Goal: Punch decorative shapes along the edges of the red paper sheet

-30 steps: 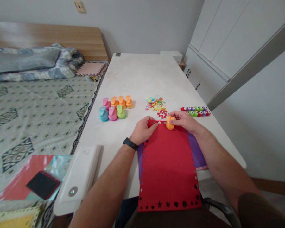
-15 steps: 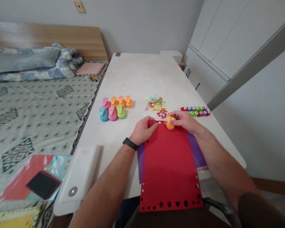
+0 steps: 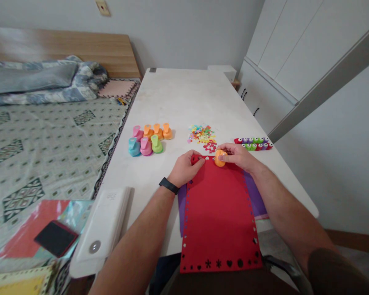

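A red foam sheet (image 3: 218, 209) with punched shapes along its edges lies on the white table (image 3: 184, 98) over a purple sheet (image 3: 256, 196). My left hand (image 3: 186, 167) pinches the sheet's far left corner with closed fingers. My right hand (image 3: 238, 156) is closed on a small orange craft punch (image 3: 219, 157) set on the sheet's far edge. Just beyond the punch lies a pile of colourful punched-out bits (image 3: 203, 136).
Several pastel punches (image 3: 149, 139) stand in a cluster at the left. A row of small punches (image 3: 253, 144) lies at the right. A white box (image 3: 103, 227) sits at the near left corner. A bed (image 3: 43, 135) runs alongside, with a dark phone (image 3: 55, 237) on paper.
The hands and the orange punch have barely moved. The red sheet has shifted very slightly on the table.
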The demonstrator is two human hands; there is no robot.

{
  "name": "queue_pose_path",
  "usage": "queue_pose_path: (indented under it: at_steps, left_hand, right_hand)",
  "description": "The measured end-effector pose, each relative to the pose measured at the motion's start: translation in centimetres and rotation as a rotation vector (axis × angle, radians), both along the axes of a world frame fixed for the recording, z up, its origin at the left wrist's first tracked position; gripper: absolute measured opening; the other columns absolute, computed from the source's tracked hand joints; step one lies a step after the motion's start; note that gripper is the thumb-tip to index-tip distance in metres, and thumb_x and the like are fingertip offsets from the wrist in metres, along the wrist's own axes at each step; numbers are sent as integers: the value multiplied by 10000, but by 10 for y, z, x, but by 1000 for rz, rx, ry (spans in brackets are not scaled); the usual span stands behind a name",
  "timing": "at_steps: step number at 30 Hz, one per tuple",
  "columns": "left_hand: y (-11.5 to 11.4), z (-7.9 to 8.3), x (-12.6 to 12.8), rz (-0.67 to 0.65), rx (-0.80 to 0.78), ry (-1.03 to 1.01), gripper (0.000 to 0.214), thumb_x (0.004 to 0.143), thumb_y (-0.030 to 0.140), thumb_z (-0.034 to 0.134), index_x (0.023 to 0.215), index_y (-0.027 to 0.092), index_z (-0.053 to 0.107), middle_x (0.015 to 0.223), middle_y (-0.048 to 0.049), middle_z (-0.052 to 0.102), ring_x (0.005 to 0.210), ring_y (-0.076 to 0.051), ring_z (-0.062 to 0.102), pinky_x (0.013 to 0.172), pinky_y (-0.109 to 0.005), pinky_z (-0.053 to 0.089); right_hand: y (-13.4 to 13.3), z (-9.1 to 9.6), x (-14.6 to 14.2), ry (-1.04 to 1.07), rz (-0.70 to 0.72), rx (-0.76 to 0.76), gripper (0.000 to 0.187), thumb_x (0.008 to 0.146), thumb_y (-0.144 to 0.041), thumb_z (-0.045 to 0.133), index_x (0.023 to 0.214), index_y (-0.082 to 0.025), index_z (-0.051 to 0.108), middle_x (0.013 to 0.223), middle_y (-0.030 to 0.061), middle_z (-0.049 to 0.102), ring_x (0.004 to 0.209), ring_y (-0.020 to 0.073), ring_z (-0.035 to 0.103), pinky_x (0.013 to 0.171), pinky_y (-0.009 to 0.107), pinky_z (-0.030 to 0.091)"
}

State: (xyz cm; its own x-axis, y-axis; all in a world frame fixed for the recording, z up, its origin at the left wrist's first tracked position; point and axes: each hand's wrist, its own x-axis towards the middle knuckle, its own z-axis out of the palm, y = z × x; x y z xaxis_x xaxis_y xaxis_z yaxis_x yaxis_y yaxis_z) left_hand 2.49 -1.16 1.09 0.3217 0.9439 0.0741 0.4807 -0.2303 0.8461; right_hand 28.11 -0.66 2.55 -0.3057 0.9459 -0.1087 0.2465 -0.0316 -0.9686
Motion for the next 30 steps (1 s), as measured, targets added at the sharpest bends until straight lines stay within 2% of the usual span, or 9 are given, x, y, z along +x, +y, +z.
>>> queue_pose_path:
  at_steps: [7, 12, 17, 25, 30]
  left_hand:
    - [-1, 1, -1, -2, -7, -9, 283, 926, 477, 620, 1003, 208, 667, 860, -11, 732, 737, -161, 628, 671, -282, 468]
    - [0, 1, -1, -2, -23, -9, 296, 920, 487, 620, 1012, 210, 672, 886, -22, 743, 759, -172, 643, 661, -279, 477]
    - [-1, 4, -1, 0, -30, -5, 285, 917, 475, 625, 1006, 208, 671, 885, -25, 744, 760, -173, 645, 663, -279, 478]
    - [-2, 1, -1, 2, -23, -3, 265, 916, 460, 622, 1003, 214, 669, 864, -19, 734, 752, -171, 640, 662, -275, 473]
    - [-3, 1, -1, -8, 6, 6, 254, 916, 455, 617, 991, 219, 673, 844, -14, 724, 737, -169, 629, 655, -273, 459]
  right_hand:
    - [0, 2, 0, 29, -69, 23, 410, 787, -451, 826, 1097, -206, 718, 1004, 29, 748, 867, 193, 670, 815, 325, 505]
    - [3, 5, 2, 127, -209, 50, 402, 778, -469, 825, 1064, -205, 726, 978, 36, 756, 856, 200, 680, 832, 337, 517]
    - [6, 3, 4, 133, -313, 98, 414, 772, -507, 823, 1053, -218, 729, 981, 46, 763, 901, 228, 692, 867, 357, 530]
    - [4, 3, 0, 168, -401, 129, 438, 784, -525, 815, 1078, -211, 729, 1001, 46, 750, 906, 208, 679, 883, 347, 529]
    - [6, 1, -3, 199, -395, 107, 479, 789, -545, 806, 1124, -216, 713, 1023, 45, 744, 902, 201, 679, 869, 348, 541]
